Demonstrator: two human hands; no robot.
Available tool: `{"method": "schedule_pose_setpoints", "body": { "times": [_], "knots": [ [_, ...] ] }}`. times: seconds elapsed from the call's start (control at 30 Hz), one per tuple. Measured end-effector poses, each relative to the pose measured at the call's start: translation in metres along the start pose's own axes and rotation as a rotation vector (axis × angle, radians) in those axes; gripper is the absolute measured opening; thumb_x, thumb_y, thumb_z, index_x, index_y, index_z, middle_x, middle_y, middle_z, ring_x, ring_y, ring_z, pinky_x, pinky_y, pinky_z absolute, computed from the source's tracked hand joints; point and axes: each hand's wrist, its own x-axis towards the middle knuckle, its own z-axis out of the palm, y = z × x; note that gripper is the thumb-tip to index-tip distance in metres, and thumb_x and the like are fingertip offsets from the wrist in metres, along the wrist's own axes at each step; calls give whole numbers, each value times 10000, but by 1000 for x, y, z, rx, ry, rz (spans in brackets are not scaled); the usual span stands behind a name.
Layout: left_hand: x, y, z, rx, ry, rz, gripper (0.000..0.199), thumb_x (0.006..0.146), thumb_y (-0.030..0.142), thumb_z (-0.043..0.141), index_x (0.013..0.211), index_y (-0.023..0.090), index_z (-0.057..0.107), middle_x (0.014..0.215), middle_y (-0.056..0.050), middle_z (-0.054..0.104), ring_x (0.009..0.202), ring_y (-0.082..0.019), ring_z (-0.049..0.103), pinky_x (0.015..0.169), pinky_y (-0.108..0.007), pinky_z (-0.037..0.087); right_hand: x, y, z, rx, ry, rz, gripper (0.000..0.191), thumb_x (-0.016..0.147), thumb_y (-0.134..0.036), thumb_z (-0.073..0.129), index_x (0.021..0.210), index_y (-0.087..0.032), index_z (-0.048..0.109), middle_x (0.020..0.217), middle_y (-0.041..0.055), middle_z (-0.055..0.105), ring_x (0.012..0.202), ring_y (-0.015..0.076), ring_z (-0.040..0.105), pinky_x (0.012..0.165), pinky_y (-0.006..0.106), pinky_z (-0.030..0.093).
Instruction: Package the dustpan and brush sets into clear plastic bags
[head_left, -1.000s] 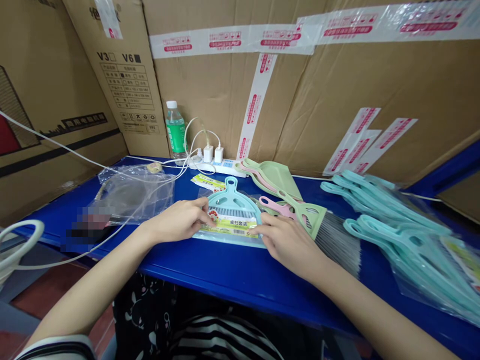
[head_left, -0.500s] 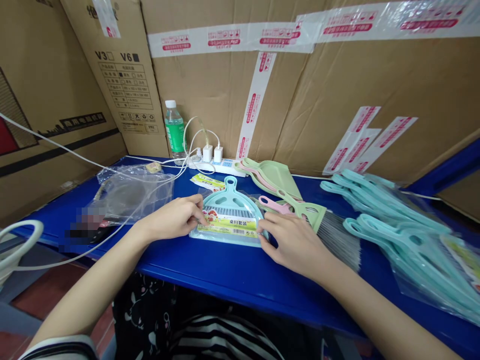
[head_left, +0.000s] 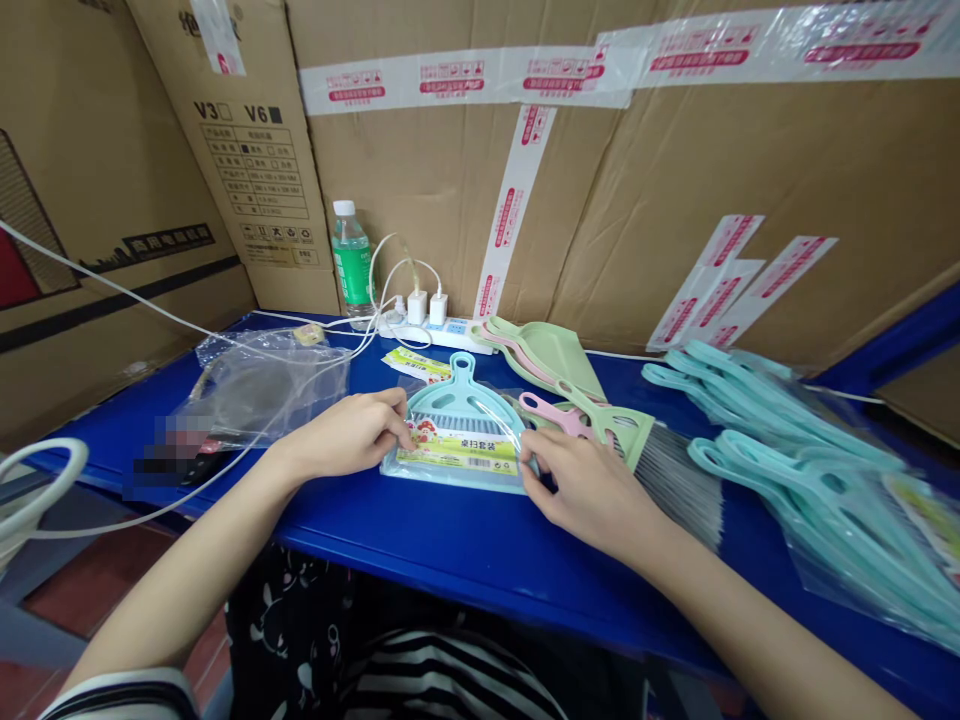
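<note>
A light-blue dustpan and brush set [head_left: 463, 402] lies flat on the blue table in a clear plastic bag, its handle pointing away from me. A yellow-and-white label card [head_left: 469, 450] covers the brush bristles. My left hand [head_left: 361, 434] pinches the bag's left edge beside the card, fingers closed. At the opposite edge, my right hand [head_left: 581, 478] has its thumb and fingers pressed together on the bag. Just beyond my right hand lie a green brush [head_left: 675, 485] with grey bristles and a pink handle [head_left: 551, 408].
Green and pink dustpans [head_left: 551, 355] rest behind the set, near loose label cards [head_left: 416, 364]. Bagged light-blue sets [head_left: 817, 480] are piled at the right. Clear plastic bags [head_left: 274, 385] lie at the left. A bottle [head_left: 352, 265] and power strip [head_left: 465, 335] stand against cardboard.
My right hand has shifted slightly and its fingers have drawn closer together at the bag's right edge. My left hand keeps its place at the left edge.
</note>
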Motion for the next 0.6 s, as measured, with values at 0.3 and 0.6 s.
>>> {"method": "schedule_pose_setpoints", "body": {
  "times": [0.3, 0.6],
  "knots": [
    [1, 4, -3, 36, -29, -1, 403, 789, 75, 376, 849, 223, 746, 833, -13, 597, 696, -113, 588, 642, -244, 454, 1, -2, -1, -51, -44, 69, 111, 822, -185, 474, 917, -195, 529, 576, -21, 574, 582, 181, 567, 531, 263, 266],
    [1, 4, 0, 27, -12, 26, 177, 825, 238, 531, 822, 196, 703, 867, -11, 644, 718, -133, 620, 648, -248, 454, 2, -3, -1, -4, -114, 93, 114, 859, -127, 424, 885, -200, 507, 563, -29, 564, 521, 156, 522, 516, 260, 246]
  ]
}}
